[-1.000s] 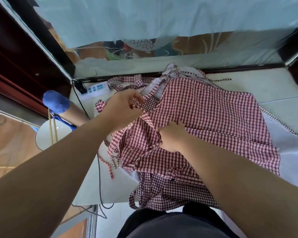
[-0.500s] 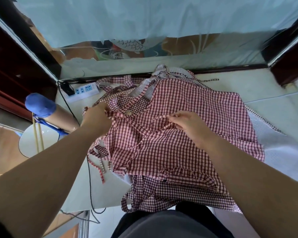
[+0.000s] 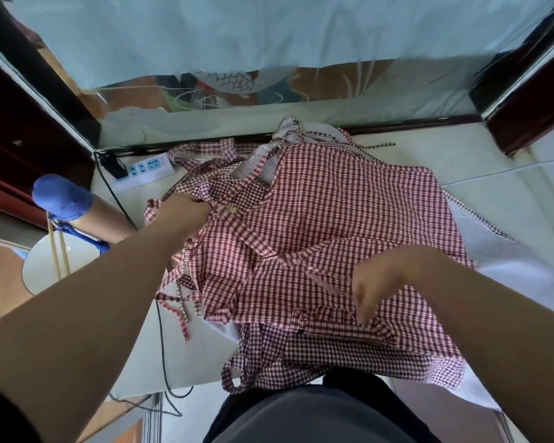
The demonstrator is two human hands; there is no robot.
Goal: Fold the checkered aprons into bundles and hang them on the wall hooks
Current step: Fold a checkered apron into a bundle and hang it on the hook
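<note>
— Checkered aprons (image 3: 333, 219): where were they laid?

— They were spread in a loose heap on the pale table (image 3: 509, 199), just in front of the person. The near edge was hung over the table's front.

— How was the cloth patterned?

— A small red-and-white gingham check was seen throughout. A ruffled trim (image 3: 320, 314) was sewn across the top apron near its front edge. Narrow ties (image 3: 181, 318) were trailed off the left side, and a plain white lining (image 3: 509, 266) was exposed at the right.

— Could any writing be read?

— Any label on the cloth was too small to be told. The markings on the white power strip (image 3: 147, 169), set behind the heap by the glass, could not be read either.

— And the hands?

— The left hand (image 3: 183, 215) was closed round bunched fabric and straps at the heap's left edge. The right hand (image 3: 381, 282) was held over the cloth near the ruffle, with its fingers pointed down. It was blurred, so it could not be told whether any cloth was pinched.

— What was seen beside the table?

— A cardboard tube (image 3: 106, 219) with a blue cap (image 3: 61, 196) was seen at the left.
</note>
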